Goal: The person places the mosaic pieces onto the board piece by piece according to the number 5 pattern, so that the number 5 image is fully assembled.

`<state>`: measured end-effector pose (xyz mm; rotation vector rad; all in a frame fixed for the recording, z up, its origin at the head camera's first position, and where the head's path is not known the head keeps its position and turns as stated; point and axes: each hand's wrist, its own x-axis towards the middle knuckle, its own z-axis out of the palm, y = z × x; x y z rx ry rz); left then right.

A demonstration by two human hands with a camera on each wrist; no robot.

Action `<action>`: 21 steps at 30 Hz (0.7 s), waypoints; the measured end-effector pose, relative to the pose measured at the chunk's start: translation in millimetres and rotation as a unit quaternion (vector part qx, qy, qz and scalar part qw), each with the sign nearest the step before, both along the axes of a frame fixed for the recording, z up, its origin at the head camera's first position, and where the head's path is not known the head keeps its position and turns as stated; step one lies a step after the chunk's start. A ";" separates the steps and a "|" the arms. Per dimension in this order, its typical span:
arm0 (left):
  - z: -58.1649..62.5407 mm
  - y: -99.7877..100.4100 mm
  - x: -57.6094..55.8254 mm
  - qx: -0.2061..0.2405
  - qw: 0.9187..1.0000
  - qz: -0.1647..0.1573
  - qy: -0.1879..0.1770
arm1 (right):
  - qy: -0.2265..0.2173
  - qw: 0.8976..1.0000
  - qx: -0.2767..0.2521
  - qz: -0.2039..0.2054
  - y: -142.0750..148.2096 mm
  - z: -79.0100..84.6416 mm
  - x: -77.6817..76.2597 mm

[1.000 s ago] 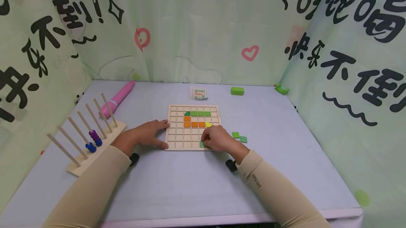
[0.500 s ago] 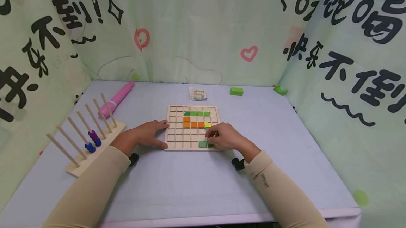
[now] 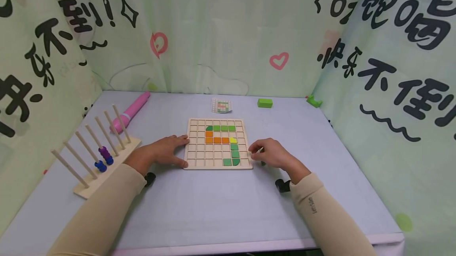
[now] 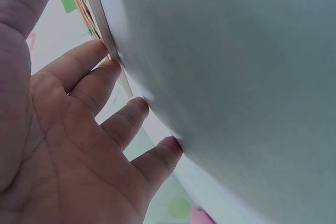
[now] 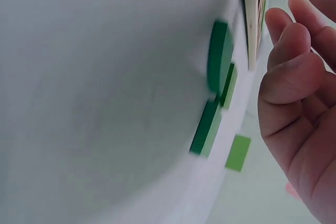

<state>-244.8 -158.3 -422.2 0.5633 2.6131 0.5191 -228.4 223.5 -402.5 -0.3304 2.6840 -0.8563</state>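
A wooden grid board lies flat in the head view, bearing green, orange and yellow tiles in an angular line. My left hand rests against the board's left edge; the left wrist view shows straight, spread fingertips at that edge. Just right of the board hovers my right hand, fingers loosely bent. In the right wrist view, no tile is visible between these fingers. Beside it lie a round-edged dark green tile, a lighter green tile and another green tile, mostly hidden in the head view.
A wooden peg stand with a few blue and purple beads stands at the left. Behind it lies a pink stick-shaped object. Toward the back are a pattern card, a green block and a green curved piece.
My right hand has moved right, from the board's lower right area to beside it. A rounded green tile at the lower right and green tiles above it are uncovered. The left hand stays put.
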 end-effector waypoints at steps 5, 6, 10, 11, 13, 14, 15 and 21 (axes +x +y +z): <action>-0.2 -0.8 0.5 0.004 1.000 0.001 0.000 | 0.028 0.999 0.036 -0.016 21.3 -1.9 -0.8; -0.3 -1.0 0.7 0.005 1.000 0.001 -0.001 | 0.034 0.998 0.047 -0.020 25.5 -2.5 -0.7; -0.3 -0.6 0.6 0.005 1.000 0.001 -0.001 | 0.044 0.994 0.090 -0.039 38.9 -4.7 0.9; -0.2 -0.4 0.6 0.005 1.000 0.003 -0.002 | 0.043 0.993 0.097 -0.043 41.1 -5.3 1.1; 0.1 -0.2 0.6 0.005 1.000 0.005 -0.003 | 0.037 0.992 0.110 -0.048 44.2 -6.3 1.5; 0.2 0.0 0.5 0.005 1.000 0.006 -0.003 | 0.034 0.991 0.115 -0.050 45.1 -6.8 1.7; 0.3 0.1 0.5 0.005 1.000 0.006 -0.004 | 0.032 0.991 0.120 -0.051 45.9 -7.3 1.7; 0.0 0.9 0.3 0.006 1.000 0.007 -0.006 | 0.028 0.988 0.142 -0.056 47.0 -11.1 0.6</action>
